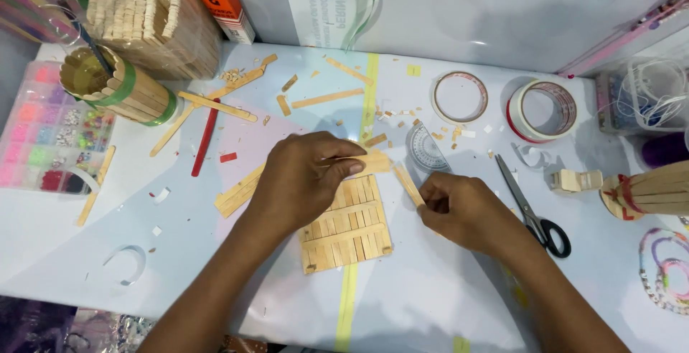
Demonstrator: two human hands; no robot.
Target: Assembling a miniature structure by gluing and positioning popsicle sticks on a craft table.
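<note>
A flat panel of glued wooden craft sticks [350, 227] lies on the white table in front of me. My left hand [305, 177] rests over its upper left part, fingers pinching a wooden stick [375, 161] laid across the panel's top edge. My right hand [459, 209] is just right of the panel and holds a short wooden stick [407, 183] that points up and left toward the panel's top right corner.
Scissors [532, 213] lie right of my right hand. Two tape rolls [459, 97] [542, 110], a clear protractor [425, 149], loose sticks [217, 106], a stick-covered cylinder [118, 86], a bead box [50, 130] and a stick house [154, 15] surround the work area.
</note>
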